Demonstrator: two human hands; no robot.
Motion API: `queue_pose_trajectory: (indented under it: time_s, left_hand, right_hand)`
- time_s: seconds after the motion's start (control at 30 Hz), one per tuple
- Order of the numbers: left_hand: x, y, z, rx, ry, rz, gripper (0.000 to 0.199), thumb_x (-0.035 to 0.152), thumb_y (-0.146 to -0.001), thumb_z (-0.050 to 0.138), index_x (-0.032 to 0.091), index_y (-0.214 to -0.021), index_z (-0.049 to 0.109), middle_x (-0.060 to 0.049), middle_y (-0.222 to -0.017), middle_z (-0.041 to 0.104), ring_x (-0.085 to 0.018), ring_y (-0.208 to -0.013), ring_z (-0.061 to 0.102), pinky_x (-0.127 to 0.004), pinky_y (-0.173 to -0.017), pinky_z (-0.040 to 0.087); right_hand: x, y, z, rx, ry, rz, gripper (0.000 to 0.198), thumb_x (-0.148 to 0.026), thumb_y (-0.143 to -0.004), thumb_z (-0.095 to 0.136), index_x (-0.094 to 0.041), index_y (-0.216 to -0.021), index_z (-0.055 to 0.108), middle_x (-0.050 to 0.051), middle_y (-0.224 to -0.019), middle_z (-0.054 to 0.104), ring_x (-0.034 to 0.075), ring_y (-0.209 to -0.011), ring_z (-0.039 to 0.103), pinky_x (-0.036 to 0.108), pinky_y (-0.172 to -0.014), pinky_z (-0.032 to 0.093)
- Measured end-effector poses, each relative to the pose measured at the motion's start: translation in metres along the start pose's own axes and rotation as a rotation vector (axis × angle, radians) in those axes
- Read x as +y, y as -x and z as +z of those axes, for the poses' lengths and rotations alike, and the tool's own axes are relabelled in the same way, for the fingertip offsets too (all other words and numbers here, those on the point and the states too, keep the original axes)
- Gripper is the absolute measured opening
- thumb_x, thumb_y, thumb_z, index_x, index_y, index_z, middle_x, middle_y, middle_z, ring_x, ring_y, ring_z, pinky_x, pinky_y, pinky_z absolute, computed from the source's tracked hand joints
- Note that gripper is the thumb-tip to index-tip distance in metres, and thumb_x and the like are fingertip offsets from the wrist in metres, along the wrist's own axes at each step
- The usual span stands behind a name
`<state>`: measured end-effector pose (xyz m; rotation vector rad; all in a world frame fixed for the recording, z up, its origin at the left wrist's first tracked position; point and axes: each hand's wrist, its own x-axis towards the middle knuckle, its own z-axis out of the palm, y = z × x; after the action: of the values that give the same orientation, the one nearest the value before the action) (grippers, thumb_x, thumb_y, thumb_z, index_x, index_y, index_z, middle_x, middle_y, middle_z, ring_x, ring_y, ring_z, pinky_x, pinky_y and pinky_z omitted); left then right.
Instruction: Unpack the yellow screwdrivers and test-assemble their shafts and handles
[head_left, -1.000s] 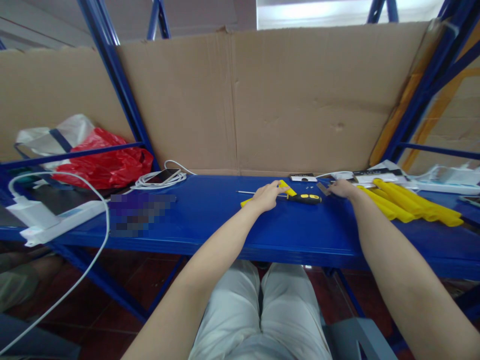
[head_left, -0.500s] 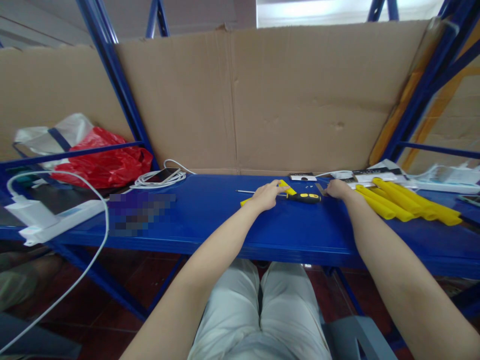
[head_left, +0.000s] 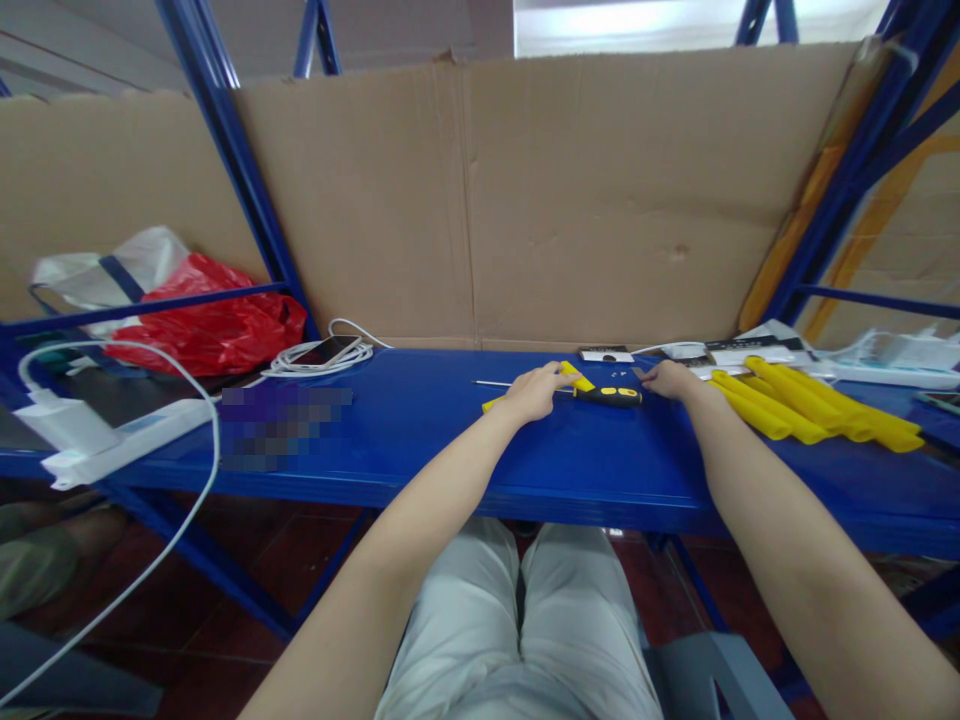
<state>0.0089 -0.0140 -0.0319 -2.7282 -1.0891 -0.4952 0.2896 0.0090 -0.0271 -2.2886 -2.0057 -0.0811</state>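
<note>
My left hand (head_left: 531, 394) is closed around a yellow tubular piece (head_left: 577, 377), whose ends show on both sides of the fingers. Just by it lies a screwdriver (head_left: 609, 397) with a black and yellow handle; its thin shaft runs behind my left hand and comes out on the left. To the right, my right hand (head_left: 669, 379) pinches a thin, grey, flat metal piece (head_left: 640, 374), mostly covered by the fingers. A few tiny bright parts (head_left: 618, 374) lie on the blue tabletop (head_left: 420, 430) between my hands.
Several yellow tubes (head_left: 817, 400) lie right of my right hand. Behind are a small black-and-white card (head_left: 606, 354) and white packets (head_left: 757, 350). Leftward are a coiled white cable (head_left: 319, 358), a power strip (head_left: 142, 437) and a red bag (head_left: 217, 320). Cardboard (head_left: 570, 200) walls the back.
My right hand has shifted slightly left with the flat metal piece, which is now more covered by its fingers. My left hand stays almost still on the yellow piece.
</note>
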Motion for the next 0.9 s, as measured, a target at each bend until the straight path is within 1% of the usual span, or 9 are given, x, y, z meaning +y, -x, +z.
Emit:
queue_pose_trajectory:
  time_s: [0.13,0.3,0.4,0.47,0.53,0.6,0.7,0.83,0.9]
  left_hand:
    - [0.001,0.000,-0.001,0.003,0.007,0.004,0.061,0.003,-0.082,0.043,0.033,-0.134,0.048,-0.004,-0.131,0.050,-0.021,-0.113,0.055,-0.033,-0.092,0.046]
    - [0.002,0.001,-0.003,-0.016,0.016,-0.004,0.060,0.003,-0.082,0.041,0.032,-0.134,0.048,-0.004,-0.132,0.049,-0.021,-0.112,0.055,-0.034,-0.092,0.047]
    - [0.002,0.000,-0.003,-0.015,0.015,0.002,0.060,0.002,-0.082,0.041,0.032,-0.133,0.049,-0.005,-0.131,0.049,-0.021,-0.113,0.055,-0.034,-0.093,0.046]
    - [0.002,0.000,-0.003,-0.002,0.015,0.010,0.060,0.002,-0.082,0.041,0.032,-0.133,0.049,-0.005,-0.130,0.049,-0.021,-0.113,0.055,-0.033,-0.093,0.046]
    - [0.002,0.001,-0.003,0.010,0.018,0.014,0.059,0.003,-0.082,0.041,0.032,-0.133,0.049,-0.004,-0.130,0.049,-0.021,-0.112,0.055,-0.033,-0.093,0.046]
    - [0.002,0.001,-0.003,0.017,0.020,0.014,0.059,0.003,-0.082,0.041,0.031,-0.133,0.049,-0.004,-0.130,0.050,-0.020,-0.110,0.057,-0.033,-0.092,0.047]
    - [0.002,0.001,-0.002,0.032,0.029,0.018,0.058,0.002,-0.082,0.040,0.030,-0.132,0.049,-0.004,-0.130,0.050,-0.019,-0.108,0.058,-0.032,-0.092,0.047]
    - [0.002,-0.001,-0.001,0.074,0.073,0.018,0.051,0.001,-0.082,0.040,0.022,-0.127,0.050,-0.006,-0.128,0.052,-0.019,-0.113,0.055,-0.032,-0.095,0.045]
    - [0.002,-0.001,-0.002,0.090,0.099,0.016,0.046,0.001,-0.082,0.041,0.019,-0.123,0.051,-0.008,-0.126,0.053,-0.019,-0.114,0.054,-0.032,-0.095,0.045]
  right_hand:
    - [-0.001,0.001,-0.001,0.005,-0.015,0.004,0.030,-0.018,-0.078,0.056,-0.016,-0.101,0.075,0.013,-0.104,0.070,0.027,-0.096,0.066,0.031,-0.084,0.049]
    - [-0.001,0.002,-0.001,0.007,-0.016,0.008,0.029,-0.016,-0.077,0.057,-0.016,-0.099,0.075,0.012,-0.101,0.071,0.026,-0.094,0.066,0.030,-0.083,0.048]
    - [-0.002,0.003,-0.003,0.013,-0.001,0.011,0.028,-0.019,-0.079,0.056,-0.016,-0.099,0.075,0.012,-0.098,0.071,0.026,-0.093,0.066,0.030,-0.081,0.049]
    - [-0.004,0.004,-0.005,0.053,-0.008,-0.001,0.030,-0.022,-0.081,0.053,-0.016,-0.102,0.074,0.011,-0.094,0.072,0.024,-0.091,0.066,0.029,-0.080,0.049]
    - [-0.011,0.006,-0.009,0.140,-0.029,-0.032,0.034,-0.023,-0.083,0.051,-0.015,-0.109,0.070,0.012,-0.094,0.071,0.024,-0.091,0.066,0.030,-0.081,0.049]
    - [-0.020,0.007,-0.012,0.252,-0.058,-0.098,0.039,-0.023,-0.082,0.051,-0.013,-0.117,0.066,0.014,-0.101,0.069,0.025,-0.095,0.064,0.032,-0.084,0.049]
    - [-0.040,0.008,-0.013,0.369,-0.125,-0.286,0.041,-0.024,-0.083,0.051,-0.013,-0.121,0.063,0.016,-0.112,0.064,0.026,-0.101,0.062,0.036,-0.088,0.048]
    - [-0.065,0.007,-0.006,0.397,-0.184,-0.557,0.046,-0.016,-0.079,0.053,-0.018,-0.124,0.061,0.012,-0.122,0.061,0.024,-0.112,0.057,0.038,-0.097,0.044]
    - [-0.073,0.007,-0.003,0.378,-0.203,-0.645,0.051,-0.009,-0.075,0.052,-0.020,-0.124,0.060,0.010,-0.124,0.060,0.022,-0.115,0.055,0.037,-0.099,0.043]
